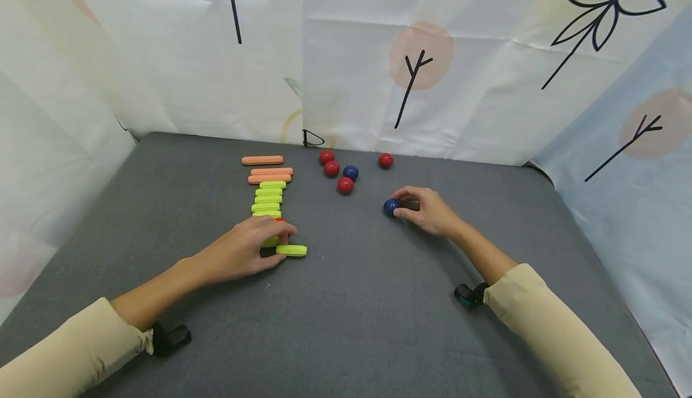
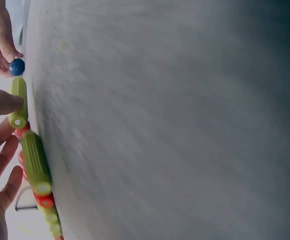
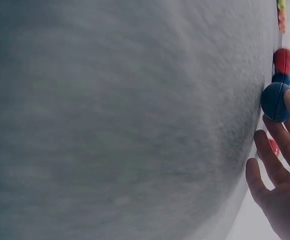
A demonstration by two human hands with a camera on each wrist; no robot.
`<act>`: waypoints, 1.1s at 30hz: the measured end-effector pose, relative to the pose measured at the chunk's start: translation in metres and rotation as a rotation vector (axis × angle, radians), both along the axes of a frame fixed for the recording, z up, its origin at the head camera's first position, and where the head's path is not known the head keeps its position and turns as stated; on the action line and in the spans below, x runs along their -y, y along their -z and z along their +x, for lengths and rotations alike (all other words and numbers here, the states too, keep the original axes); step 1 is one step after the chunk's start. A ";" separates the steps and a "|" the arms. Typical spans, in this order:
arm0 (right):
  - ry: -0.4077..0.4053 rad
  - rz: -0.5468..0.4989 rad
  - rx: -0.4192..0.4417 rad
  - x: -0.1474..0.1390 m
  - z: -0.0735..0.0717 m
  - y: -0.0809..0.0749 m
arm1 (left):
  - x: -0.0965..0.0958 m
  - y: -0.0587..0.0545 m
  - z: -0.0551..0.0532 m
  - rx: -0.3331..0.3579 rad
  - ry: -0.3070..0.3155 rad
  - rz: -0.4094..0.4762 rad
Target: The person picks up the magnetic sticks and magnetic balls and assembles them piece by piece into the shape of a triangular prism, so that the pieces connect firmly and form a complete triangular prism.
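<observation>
My left hand (image 1: 251, 248) pinches a short ribbed yellow-green stick (image 1: 292, 251) between thumb and fingers, low over the table; in the left wrist view that stick (image 2: 19, 90) has a pale dot on its end. Beside it, a column of similar yellow-green sticks (image 1: 267, 200) leads away, the nearest partly hidden by the hand. A bit of red (image 1: 279, 220) shows by the knuckles; its shape is mostly covered. To the right, my right hand (image 1: 427, 212) holds a blue ball (image 1: 391, 207) by thumb and fingertips. The right wrist view shows a seam around this ball (image 3: 274, 102).
Orange sticks (image 1: 270, 178) lie beyond the yellow-green column. Right of them sit several red balls (image 1: 345, 185) and another blue ball (image 1: 351, 172), with one red ball (image 1: 385, 160) apart. A patterned white cloth (image 1: 346, 86) hangs behind the grey table (image 1: 346, 314).
</observation>
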State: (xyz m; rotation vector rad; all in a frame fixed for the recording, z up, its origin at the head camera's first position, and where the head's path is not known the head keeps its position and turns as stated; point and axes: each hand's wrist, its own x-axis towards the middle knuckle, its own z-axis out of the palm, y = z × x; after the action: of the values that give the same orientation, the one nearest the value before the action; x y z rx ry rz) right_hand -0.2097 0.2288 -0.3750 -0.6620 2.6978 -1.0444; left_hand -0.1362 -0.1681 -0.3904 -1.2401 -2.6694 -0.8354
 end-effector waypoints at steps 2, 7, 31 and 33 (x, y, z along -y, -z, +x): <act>-0.013 -0.008 -0.002 -0.001 0.007 0.001 | -0.010 -0.001 -0.004 0.054 0.001 0.020; -0.055 -0.014 -0.014 -0.001 0.021 0.002 | -0.039 0.001 -0.017 0.166 0.022 0.079; -0.144 -0.038 -0.018 0.018 0.042 0.003 | -0.107 -0.003 -0.047 0.241 0.062 0.118; -0.139 -0.031 -0.017 0.017 0.041 0.003 | -0.106 -0.004 -0.054 0.255 0.029 0.161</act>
State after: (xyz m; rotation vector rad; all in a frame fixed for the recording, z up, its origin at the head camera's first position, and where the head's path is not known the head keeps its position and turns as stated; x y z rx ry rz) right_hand -0.1685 0.2117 -0.3778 -0.8545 2.6106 -1.0517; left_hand -0.1902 -0.0624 -0.3863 -1.2105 -2.7092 -1.2639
